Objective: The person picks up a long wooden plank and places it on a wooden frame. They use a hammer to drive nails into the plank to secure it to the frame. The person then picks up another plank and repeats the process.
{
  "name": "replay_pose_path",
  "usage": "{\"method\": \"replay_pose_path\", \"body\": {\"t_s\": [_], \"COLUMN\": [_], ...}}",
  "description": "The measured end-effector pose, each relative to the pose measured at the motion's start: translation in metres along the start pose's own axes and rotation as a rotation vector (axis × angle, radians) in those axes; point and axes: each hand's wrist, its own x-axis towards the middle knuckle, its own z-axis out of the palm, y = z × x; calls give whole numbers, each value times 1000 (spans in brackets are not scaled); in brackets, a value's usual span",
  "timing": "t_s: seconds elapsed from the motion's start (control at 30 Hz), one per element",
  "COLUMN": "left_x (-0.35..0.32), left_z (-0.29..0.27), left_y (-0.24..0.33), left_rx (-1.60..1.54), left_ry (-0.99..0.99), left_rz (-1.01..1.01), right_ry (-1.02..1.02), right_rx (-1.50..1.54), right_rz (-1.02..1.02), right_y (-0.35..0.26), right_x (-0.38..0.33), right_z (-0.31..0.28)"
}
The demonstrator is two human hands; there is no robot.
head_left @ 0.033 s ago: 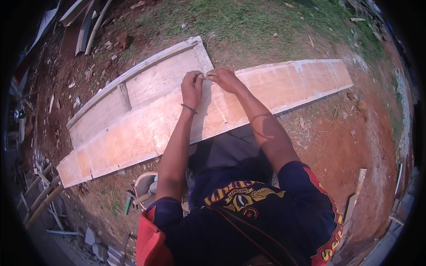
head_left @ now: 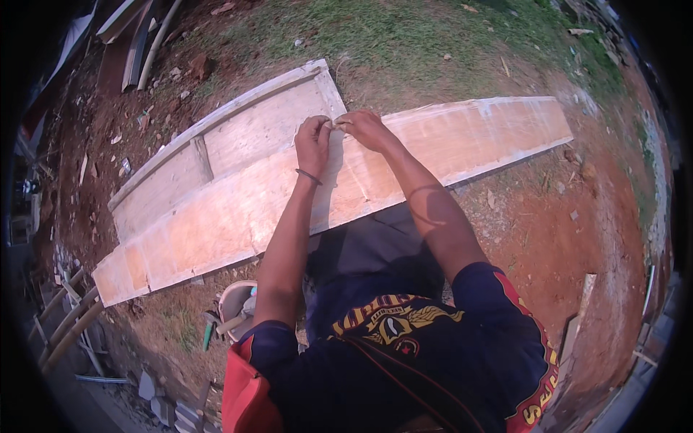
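I see a long wooden panel [head_left: 447,144], pale orange and white-edged, lying across the front of the person's body, just beyond the dark trousers [head_left: 372,242]. Its long axis runs from lower left to upper right, the narrower-looking ends pointing those ways; the fisheye bends its edges. What holds it up is hidden from me. Along its far side, to the left, lies a framed panel [head_left: 249,133] with a raised rim and a short batten [head_left: 202,159]. The near panel hides part of it, and I cannot tell whether the two are joined.

Both hands meet where the framed panel's right end reaches the near panel. The left hand [head_left: 312,141] and right hand [head_left: 364,130] have thumbs and fingers drawn into narrow pinches, tips almost touching. Something small may sit between them, but I cannot make it out, so I cannot say what either grips. A dark band [head_left: 308,175] circles the left wrist.

I find no label on the panels. The navy shirt [head_left: 325,390] carries yellow lettering and a winged emblem, partly folded. Left of it, a bucket [head_left: 227,299] is partly covered by the arm, beside a green handle [head_left: 208,335]. Grass [head_left: 404,43] and reddish soil [head_left: 534,238] surround everything, darkening at the rim.
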Motion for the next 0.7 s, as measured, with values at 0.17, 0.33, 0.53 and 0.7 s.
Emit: {"method": "replay_pose_path", "body": {"t_s": [0.17, 0.33, 0.53, 0.7], "left_x": [3, 0, -1, 2], "left_z": [24, 27, 26, 25], "left_y": [-22, -23, -19, -13], "left_rx": [-92, -161, -123, 121], "left_ry": [58, 18, -28, -22], "left_rz": [-30, -46, -61, 144], "right_ry": [25, 38, 303, 839], "right_rx": [-16, -72, -85, -63], "right_rz": [-60, -59, -153, -103], "right_y": [3, 11, -9, 15], "right_x": [9, 8, -5, -102], "right_z": [-5, 2, -10, -63]}}
